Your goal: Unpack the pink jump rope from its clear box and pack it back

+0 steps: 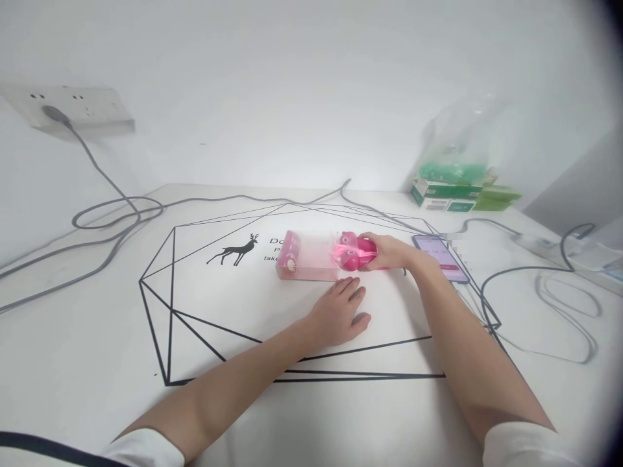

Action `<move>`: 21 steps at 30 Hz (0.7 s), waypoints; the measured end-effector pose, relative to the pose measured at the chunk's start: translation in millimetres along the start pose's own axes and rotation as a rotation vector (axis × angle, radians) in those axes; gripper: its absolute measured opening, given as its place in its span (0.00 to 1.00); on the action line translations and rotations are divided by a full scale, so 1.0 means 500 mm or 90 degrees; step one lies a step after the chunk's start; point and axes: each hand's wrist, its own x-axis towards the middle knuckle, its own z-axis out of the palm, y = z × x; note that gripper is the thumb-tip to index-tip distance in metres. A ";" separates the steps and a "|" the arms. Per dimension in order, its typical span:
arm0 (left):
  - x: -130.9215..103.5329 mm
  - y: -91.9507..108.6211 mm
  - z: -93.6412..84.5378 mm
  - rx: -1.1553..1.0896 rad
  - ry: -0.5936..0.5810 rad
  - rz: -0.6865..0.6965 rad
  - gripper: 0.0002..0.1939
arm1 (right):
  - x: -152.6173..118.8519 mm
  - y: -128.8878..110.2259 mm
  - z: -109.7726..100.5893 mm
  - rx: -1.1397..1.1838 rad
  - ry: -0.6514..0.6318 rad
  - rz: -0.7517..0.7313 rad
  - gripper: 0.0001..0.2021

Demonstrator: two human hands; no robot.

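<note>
A clear plastic box (314,259) with pinkish walls lies on the white table mat, a pink printed panel (291,251) at its left end. At its right end is a bright pink object (349,250) with round eye-like spots; its exact kind I cannot make out. My right hand (382,251) has its fingers curled around the right side of that pink object. Just in front of the box, my left hand (341,311) rests palm down on the mat, fingers stretched out, holding nothing.
A phone (440,258) lies right of my right hand. Green and white boxes (445,194) under a clear bag stand at the back right. Grey cables (228,198) run along the wall from a socket (78,107) at left. More cables loop at right.
</note>
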 end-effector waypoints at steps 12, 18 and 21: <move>0.003 -0.021 -0.014 -0.034 -0.002 -0.002 0.23 | -0.043 -0.011 -0.045 0.099 0.007 0.060 0.40; 0.003 -0.026 -0.022 -0.046 -0.022 -0.003 0.23 | -0.070 -0.019 -0.081 0.127 0.069 0.046 0.39; 0.002 -0.020 -0.023 -0.040 -0.038 0.002 0.24 | -0.082 -0.032 -0.100 0.127 0.111 0.048 0.39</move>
